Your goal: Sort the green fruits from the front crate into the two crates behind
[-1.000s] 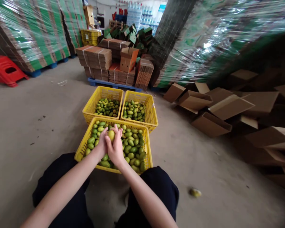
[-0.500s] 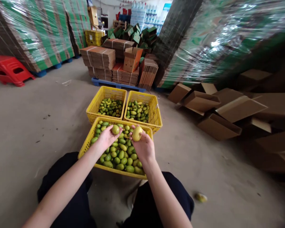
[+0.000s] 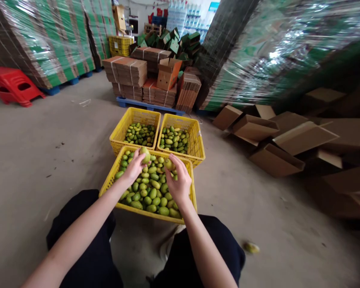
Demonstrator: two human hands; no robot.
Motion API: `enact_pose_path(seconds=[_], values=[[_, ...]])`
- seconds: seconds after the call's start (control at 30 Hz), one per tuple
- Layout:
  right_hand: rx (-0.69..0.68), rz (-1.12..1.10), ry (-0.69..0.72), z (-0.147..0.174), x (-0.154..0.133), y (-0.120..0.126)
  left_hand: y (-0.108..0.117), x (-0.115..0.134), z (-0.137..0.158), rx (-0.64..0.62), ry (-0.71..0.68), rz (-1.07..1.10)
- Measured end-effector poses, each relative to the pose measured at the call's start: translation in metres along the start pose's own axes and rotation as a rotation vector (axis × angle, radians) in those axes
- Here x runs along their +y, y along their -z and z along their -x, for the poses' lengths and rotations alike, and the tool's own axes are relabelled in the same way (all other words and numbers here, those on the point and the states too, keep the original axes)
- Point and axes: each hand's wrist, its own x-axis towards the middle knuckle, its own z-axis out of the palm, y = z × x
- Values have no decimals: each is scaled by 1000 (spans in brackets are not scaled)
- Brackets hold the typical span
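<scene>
Over the near yellow crate (image 3: 150,215), which is full of green and yellowish fruits that look like small mangoes (image 3: 155,184), both my hands are raised. My left hand (image 3: 134,166) is closed round one green mango (image 3: 145,155), held above the crate's far left part. In my right hand (image 3: 180,182), another yellow-green mango (image 3: 168,164) sits between thumb and fingers, partly hidden by them. Behind stand two more yellow crates, the far left crate (image 3: 115,140) and the far right crate (image 3: 199,144), each partly filled with similar fruits.
A lone mango (image 3: 251,247) lies on the floor at the right. Open cardboard boxes (image 3: 276,160) are heaped on that side. Flattened cartons (image 3: 126,72) rest on a blue pallet (image 3: 150,106) ahead. A red stool (image 3: 15,86) and wrapped stacks (image 3: 57,40) stand left.
My left hand has turned and lifted slightly with its mango. My right hand has rolled over, so its back now faces up and its fingers cover part of the fruit.
</scene>
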Motion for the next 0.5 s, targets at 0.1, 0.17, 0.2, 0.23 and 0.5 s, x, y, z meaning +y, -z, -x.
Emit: enact_pose_path(seconds=[0.1,0.17,0.2,0.23,0.5], values=[[-1,179,158,1,0,-5,0,3,13,-124,-190,-85],[15,220,206,1,0,-8,-1,4,22,-184,-184,-109],[28,228,221,2,-1,-9,-2,3,25,-196,-161,-110],[39,231,231,1,-1,-10,-2,3,28,-201,-140,-108],[-47,215,248,2,3,-12,3,2,21,-225,-216,-182]])
